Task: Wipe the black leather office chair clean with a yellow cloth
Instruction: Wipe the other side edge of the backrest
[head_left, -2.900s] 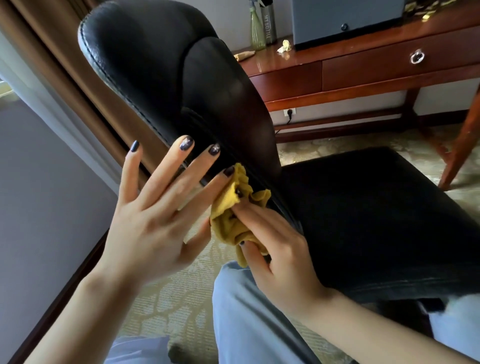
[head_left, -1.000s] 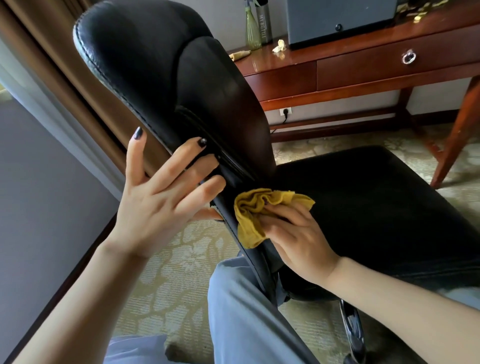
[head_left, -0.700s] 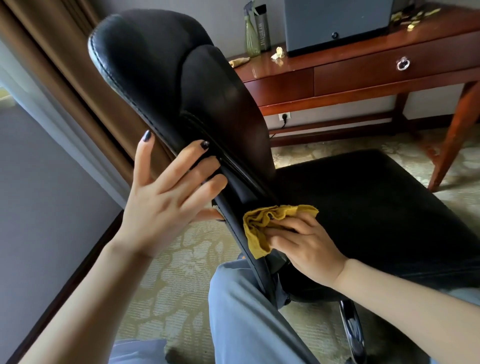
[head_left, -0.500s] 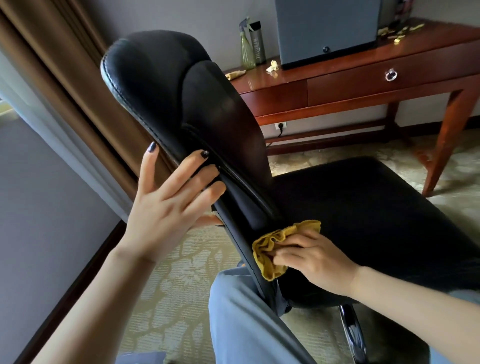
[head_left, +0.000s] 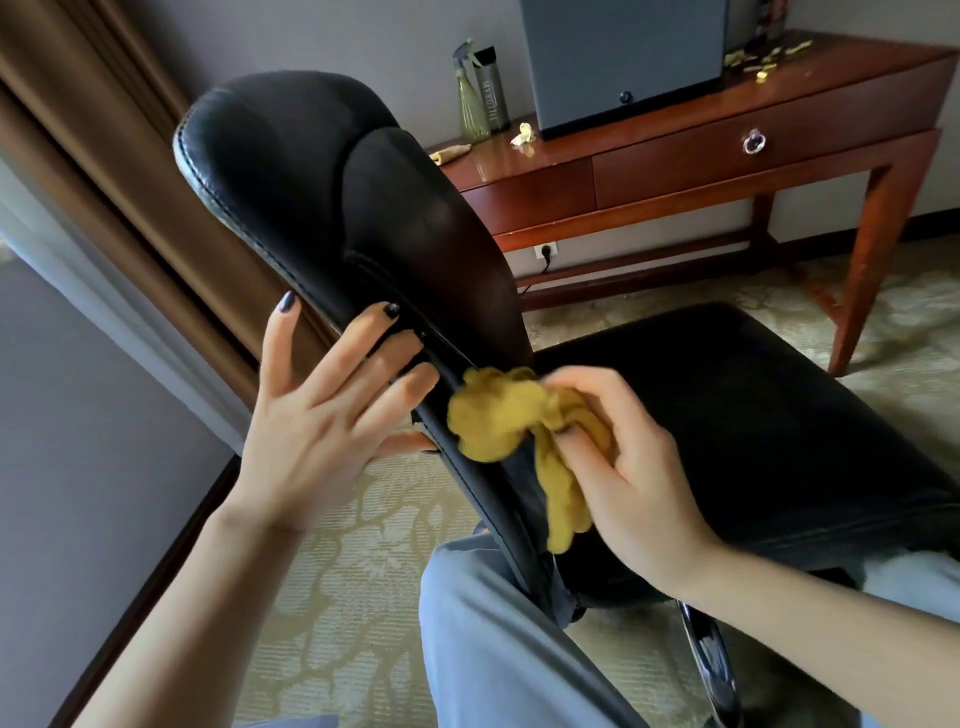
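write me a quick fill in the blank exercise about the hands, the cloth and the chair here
1. The right hand grips a bunched ____ cloth.
2. On the office chair, the left hand lays straight fingers on the ____, not the seat.
3. The spray bottle on the wooden desk is ____ in colour.

Missing words: yellow; backrest; green
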